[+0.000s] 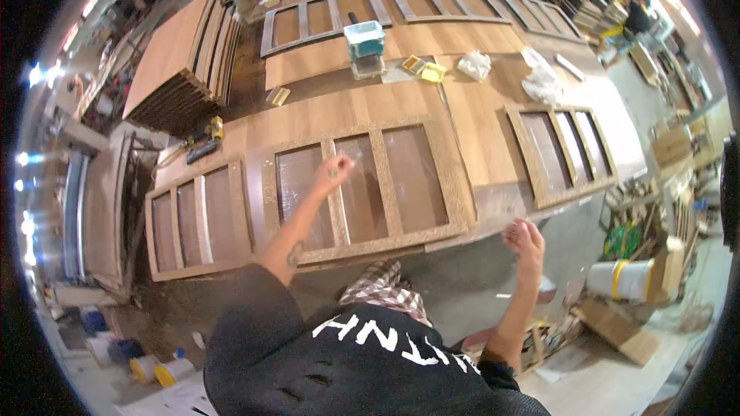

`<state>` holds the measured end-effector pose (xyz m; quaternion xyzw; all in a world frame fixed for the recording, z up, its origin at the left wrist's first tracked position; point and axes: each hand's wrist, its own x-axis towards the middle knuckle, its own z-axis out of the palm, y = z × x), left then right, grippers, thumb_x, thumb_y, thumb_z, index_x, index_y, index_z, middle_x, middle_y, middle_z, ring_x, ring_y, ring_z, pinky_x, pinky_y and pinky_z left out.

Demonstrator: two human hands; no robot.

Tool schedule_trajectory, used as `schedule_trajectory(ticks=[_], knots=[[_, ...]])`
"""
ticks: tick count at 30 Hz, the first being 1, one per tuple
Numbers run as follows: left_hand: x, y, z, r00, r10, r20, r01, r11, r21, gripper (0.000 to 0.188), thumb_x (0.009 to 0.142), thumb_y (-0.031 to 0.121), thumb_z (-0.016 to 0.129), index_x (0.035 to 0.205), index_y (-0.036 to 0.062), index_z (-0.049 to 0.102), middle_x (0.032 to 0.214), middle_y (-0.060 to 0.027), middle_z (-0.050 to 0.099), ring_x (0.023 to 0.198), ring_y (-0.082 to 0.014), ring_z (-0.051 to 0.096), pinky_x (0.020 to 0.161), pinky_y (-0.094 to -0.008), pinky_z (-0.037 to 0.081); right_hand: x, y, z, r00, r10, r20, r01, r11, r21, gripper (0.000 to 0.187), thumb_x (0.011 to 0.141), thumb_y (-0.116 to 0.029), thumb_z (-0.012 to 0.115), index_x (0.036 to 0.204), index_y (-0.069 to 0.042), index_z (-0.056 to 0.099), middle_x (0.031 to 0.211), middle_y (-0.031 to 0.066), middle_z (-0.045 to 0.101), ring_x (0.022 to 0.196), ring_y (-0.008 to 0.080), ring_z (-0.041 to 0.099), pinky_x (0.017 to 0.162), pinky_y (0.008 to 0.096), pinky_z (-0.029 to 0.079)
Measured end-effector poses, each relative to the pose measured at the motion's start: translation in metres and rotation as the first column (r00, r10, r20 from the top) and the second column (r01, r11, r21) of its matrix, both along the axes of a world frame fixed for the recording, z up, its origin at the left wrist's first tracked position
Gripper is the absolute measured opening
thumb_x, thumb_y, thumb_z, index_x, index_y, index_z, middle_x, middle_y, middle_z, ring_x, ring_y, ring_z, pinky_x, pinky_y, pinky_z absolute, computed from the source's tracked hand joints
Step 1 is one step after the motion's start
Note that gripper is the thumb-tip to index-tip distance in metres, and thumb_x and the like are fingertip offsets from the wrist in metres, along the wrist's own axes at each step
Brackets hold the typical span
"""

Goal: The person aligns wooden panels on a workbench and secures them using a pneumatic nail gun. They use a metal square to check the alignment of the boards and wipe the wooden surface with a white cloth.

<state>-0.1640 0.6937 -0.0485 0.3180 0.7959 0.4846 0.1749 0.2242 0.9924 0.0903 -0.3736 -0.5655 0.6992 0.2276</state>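
My left hand [334,172] reaches over the middle wooden frame [389,185], above a narrow upright slat with a pale strip. Its fingers are drawn together; whatever they may pinch is too small to make out. Off the table's near edge, my right hand [526,237] is raised with curled fingers, apart from the frames, and any small thing inside it is hidden. The middle frame has three panels under shiny, clear film. To its left lies a similar frame [248,216], and at the right another three-panel frame [524,146].
Beyond the frames stand a teal-and-white tub [364,40], a yellow sponge-like block [433,72] and crumpled white plastic [543,83]. A power tool [205,143] lies near stacked boards [171,62] at left. Grey frames [327,17] line the far side; a white bucket [621,280] stands right.
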Motion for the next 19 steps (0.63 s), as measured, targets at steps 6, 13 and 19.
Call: schedule_trajectory(ticks=[6,13,19], knots=[[-0.18,0.085,-0.05,0.943,0.242,-0.23,-0.269,0.958,-0.096,0.078,0.076,0.038,0.071,0.135,0.0002,0.039,0.133,-0.0227,0.046,0.125,-0.0339,0.043,0.103,-0.0404,0.036,-0.207,0.043,0.051,0.864,0.446,0.236,-0.496,0.836,0.236,0.03,0.096,-0.02,0.051,0.116,0.002,0.054,0.095,0.0122,0.065,0.083,0.0175,0.064,0.074,0.028,0.052],[-0.286,0.144,-0.043,0.91,0.308,-0.277,-0.367,0.91,-0.191,0.097,0.063,0.044,0.078,0.139,0.0022,0.034,0.136,-0.0221,0.042,0.128,-0.0378,0.037,0.108,-0.0443,0.029,-0.47,0.104,0.059,0.425,0.625,0.655,-0.883,0.126,0.452,0.038,0.09,-0.005,0.046,0.129,-0.005,0.05,0.11,0.0094,0.062,0.104,0.0184,0.059,0.084,0.0292,0.048],[-0.329,0.189,-0.044,0.965,0.219,-0.144,-0.259,0.881,-0.396,0.106,0.062,0.056,0.076,0.145,0.0126,0.028,0.15,-0.0203,0.022,0.141,-0.0366,0.013,0.112,-0.0501,0.014,-0.649,0.137,0.04,0.554,0.467,0.689,-0.66,-0.259,0.706,0.042,0.085,0.001,0.042,0.125,-0.007,0.053,0.122,0.019,0.058,0.113,0.0308,0.055,0.096,0.0371,0.043]])
